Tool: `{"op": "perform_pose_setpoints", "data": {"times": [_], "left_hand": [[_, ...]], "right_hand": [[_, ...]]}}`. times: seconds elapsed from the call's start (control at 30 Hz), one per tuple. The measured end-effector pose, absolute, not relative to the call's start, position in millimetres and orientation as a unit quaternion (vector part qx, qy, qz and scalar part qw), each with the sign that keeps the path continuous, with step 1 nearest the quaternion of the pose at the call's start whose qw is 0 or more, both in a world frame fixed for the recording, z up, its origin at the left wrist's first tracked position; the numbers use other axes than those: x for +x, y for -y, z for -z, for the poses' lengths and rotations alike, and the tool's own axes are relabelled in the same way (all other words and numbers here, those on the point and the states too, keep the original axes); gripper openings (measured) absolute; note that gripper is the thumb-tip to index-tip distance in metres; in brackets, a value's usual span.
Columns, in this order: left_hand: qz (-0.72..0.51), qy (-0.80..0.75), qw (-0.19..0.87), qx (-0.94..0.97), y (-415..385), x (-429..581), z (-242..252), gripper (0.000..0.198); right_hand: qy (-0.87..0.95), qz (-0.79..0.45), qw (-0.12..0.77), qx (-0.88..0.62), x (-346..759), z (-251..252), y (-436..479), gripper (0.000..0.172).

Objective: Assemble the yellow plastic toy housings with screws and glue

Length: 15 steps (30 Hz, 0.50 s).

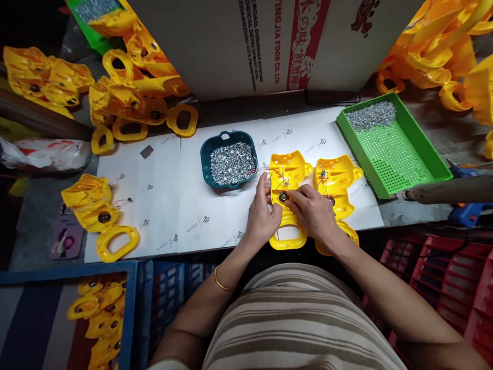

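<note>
A yellow plastic toy shell [289, 167] with a ring handle [288, 243] lies on the white sheet before me, its hollow side up. Set in it is a small round black speaker [283, 197], and thin red wires run over its upper part. My left hand [262, 216] grips the shell's left edge, fingers along the side and thumb near the speaker. My right hand [314, 211] has its fingers pinched together just right of the speaker; what they hold, if anything, is hidden. A second yellow shell [339, 172] with a wired part lies partly under my right hand.
A dark teal tray [208, 174] of small metal screws stands left of the shells. On the right is a green basket [435, 167] with metal pieces. Another yellow shell [88, 195] lies at left. A carton [215, 46] stands behind; crates [133, 308] flank me below.
</note>
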<state>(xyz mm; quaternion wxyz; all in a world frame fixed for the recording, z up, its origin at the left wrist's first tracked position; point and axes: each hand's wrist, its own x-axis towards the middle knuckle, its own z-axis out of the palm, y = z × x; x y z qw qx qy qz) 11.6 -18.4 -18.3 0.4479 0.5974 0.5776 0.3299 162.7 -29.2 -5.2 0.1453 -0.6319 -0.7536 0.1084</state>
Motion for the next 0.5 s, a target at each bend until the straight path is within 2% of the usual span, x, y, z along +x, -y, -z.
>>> {"op": "perform_pose_setpoints", "data": {"times": [0.13,0.27,0.5], "left_hand": [[-0.316,-0.585,0.440,0.604,12,11,19,0.079],[-0.328,-0.560,0.479,0.590,6,9,21,0.080],[-0.330,-0.549,0.490,0.592,3,10,25,0.079]], "right_hand": [[0.738,-0.131,0.108,-0.654,162,3,28,0.029],[0.727,-0.144,0.068,-0.668,159,1,27,0.032],[0.718,-0.144,0.031,-0.681,156,1,32,0.031]]}}
